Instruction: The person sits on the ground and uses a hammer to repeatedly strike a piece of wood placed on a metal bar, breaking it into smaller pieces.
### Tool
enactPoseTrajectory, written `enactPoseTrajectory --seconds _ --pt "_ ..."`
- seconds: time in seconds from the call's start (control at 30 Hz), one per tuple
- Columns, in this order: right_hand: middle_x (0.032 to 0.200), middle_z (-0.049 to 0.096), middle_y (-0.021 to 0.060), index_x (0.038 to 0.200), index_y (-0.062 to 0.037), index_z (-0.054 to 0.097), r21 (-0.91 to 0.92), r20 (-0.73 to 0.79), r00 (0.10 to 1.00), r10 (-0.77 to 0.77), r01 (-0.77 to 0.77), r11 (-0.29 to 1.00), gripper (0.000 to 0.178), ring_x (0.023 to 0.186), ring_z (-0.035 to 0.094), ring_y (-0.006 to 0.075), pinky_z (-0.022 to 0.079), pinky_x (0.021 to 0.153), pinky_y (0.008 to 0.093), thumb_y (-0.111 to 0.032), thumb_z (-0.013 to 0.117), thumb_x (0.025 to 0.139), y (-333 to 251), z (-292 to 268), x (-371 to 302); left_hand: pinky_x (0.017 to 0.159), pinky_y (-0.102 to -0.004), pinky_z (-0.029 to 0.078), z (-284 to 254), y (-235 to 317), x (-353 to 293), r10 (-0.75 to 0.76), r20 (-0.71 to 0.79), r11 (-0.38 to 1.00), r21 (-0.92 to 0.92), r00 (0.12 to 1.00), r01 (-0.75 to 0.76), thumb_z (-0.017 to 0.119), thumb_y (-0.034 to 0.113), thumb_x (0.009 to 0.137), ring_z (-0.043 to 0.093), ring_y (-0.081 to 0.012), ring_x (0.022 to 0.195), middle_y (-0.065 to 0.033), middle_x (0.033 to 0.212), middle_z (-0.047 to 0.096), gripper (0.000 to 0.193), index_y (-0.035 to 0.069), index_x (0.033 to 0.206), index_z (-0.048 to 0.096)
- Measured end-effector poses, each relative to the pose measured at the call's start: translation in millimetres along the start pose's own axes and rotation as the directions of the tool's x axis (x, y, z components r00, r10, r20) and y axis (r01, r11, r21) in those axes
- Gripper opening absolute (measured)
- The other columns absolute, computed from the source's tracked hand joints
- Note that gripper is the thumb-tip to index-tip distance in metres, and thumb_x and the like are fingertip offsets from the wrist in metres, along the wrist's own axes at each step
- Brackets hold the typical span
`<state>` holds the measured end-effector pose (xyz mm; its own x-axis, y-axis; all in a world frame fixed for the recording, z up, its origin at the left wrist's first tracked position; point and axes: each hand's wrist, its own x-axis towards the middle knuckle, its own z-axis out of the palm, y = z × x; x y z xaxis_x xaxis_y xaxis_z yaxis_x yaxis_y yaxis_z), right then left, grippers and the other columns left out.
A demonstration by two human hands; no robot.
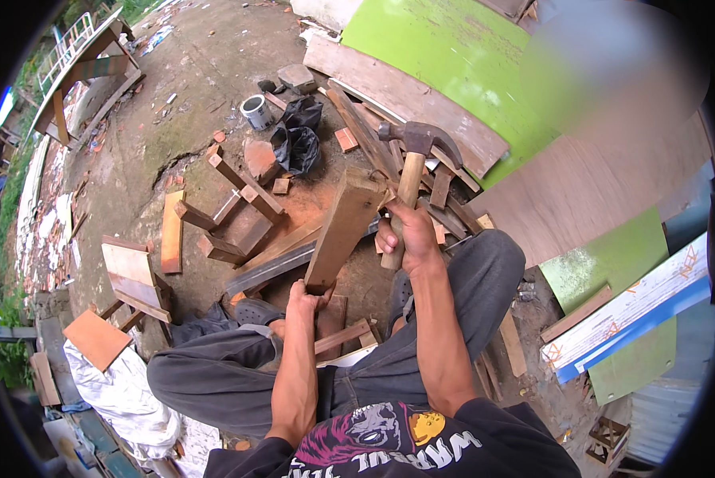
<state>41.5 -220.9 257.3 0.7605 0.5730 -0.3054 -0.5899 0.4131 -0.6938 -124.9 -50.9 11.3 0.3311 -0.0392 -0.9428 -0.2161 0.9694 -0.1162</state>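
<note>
Sitting low among scrap timber, with legs (222, 382) folded. Holding a stout, squared wooden beam (343, 235) by its lower end, pinched in the left grip (308, 298), and slanting it up to the right. Grasping a claw hammer (410, 182) in the right grip (411, 235), closed round the wooden handle short of its butt, with claw turned right. Cannot tell whether resting the beam on anything or bearing it by the left grip alone.

Could twist or kick aside if struck in this pose, probably for want of a firm base. Might glance off the narrow upper end if swung from so close beside it. Would then endanger the left grip, the folded legs or the rubber clog (258, 311) below. Could catch on the dark-edged plank (282, 268) underneath if lowered carelessly. Might also knock into the loose wood offcuts (441, 188) beyond the hammer if drawn wide.
</note>
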Motion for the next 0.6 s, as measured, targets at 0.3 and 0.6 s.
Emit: enactPoseTrajectory --seconds 0.3,0.6 --pt "0.08 0.059 0.0035 0.118 -0.0066 0.053 -0.035 0.022 0.999 -0.025 0.025 0.999 0.026 0.042 0.045 0.0098 0.038 0.037 0.0274 -0.02 0.064 0.098 9.6 -10.1 2.0 0.08 -0.0545 0.06 -17.1 -11.6 41.2 -0.141 -0.012 0.955 0.263 0.99 0.139 0.051 0.021 0.097 0.063 -0.0331 0.101 -0.0135 0.118 0.063 0.027 0.007 0.118 0.062" --pt "0.08 0.061 0.0051 0.115 -0.0072 0.053 0.01 0.183 0.981 -0.07 0.069 0.998 0.026 0.041 0.047 0.0099 0.038 0.035 0.0251 -0.015 0.068 0.095 26.1 -28.4 10.6 0.071 -0.045 0.064 -7.5 -22.4 11.6 -0.145 0.001 0.649 0.755 0.989 0.094 0.047 0.039 0.098 0.061 -0.0328 0.109 -0.0146 0.132 0.056 0.043 0.011 0.13 0.059"
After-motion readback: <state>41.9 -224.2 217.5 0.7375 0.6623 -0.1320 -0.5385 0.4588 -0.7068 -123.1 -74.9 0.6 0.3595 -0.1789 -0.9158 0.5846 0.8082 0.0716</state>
